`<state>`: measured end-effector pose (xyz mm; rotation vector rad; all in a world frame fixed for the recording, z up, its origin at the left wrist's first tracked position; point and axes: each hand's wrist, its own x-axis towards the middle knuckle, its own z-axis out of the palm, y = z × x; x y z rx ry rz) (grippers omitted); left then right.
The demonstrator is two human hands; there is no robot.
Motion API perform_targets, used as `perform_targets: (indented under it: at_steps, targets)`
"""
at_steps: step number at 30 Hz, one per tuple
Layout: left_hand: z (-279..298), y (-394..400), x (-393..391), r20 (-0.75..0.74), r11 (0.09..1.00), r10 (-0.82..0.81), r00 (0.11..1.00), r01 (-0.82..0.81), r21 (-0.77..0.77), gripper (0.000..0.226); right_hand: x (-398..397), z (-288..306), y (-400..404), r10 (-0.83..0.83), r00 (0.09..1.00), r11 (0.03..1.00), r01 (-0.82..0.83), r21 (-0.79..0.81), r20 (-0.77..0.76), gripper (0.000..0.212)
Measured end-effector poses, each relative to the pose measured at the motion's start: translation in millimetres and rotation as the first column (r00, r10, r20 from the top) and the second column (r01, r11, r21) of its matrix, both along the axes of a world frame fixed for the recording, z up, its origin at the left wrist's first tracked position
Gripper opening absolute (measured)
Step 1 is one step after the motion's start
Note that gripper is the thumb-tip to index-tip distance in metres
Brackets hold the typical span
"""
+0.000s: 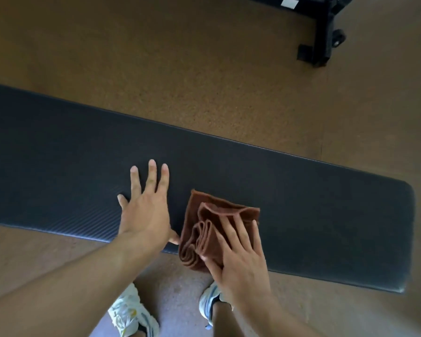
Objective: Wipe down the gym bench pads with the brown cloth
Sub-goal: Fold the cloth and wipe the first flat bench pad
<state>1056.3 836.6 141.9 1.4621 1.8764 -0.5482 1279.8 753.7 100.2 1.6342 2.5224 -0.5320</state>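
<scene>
A long dark bench pad [301, 195] runs across the view from upper left to lower right. The brown cloth [204, 222], folded in several layers, lies on the pad near its front edge. My right hand [238, 256] rests flat on top of the cloth with fingers spread and the thumb under its near edge. My left hand [145, 210] is pressed flat on the pad just left of the cloth, fingers apart, its thumb almost touching the cloth.
A brown speckled floor [204, 69] surrounds the bench. A black metal frame with a small wheel [326, 37] stands at the top right. My two light-coloured shoes [131, 312] are on the floor below the pad's front edge.
</scene>
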Motion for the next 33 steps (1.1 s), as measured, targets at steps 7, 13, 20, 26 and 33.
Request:
perform_targets:
  at_steps: [7,13,20,26,33]
  targets:
    - [-4,2,9,-0.152,1.000,-0.021,0.988,0.020,-0.003,0.166,-45,-13,184,-0.092,0.995,0.995,0.093,0.024,-0.021,0.065]
    - [-2,1,11,-0.154,0.999,-0.035,0.987,0.033,-0.013,0.164,-2,-3,91,-0.018,0.998,1.000,0.019,0.017,-0.054,0.045]
    - [-3,-5,7,-0.133,0.999,-0.008,0.991,0.013,0.040,0.164,32,-4,87,0.242,0.969,0.967,-0.245,0.076,0.041,0.058]
    - [-5,-12,-1,-0.076,0.991,-0.015,0.997,0.025,0.133,0.161,-74,-13,193,-0.102,0.995,0.993,0.102,0.052,0.008,0.068]
    - [-24,-136,-25,0.202,0.859,0.043,0.979,-0.139,0.493,0.121,-97,-3,43,0.019,0.998,0.997,-0.014,0.081,-0.060,0.056]
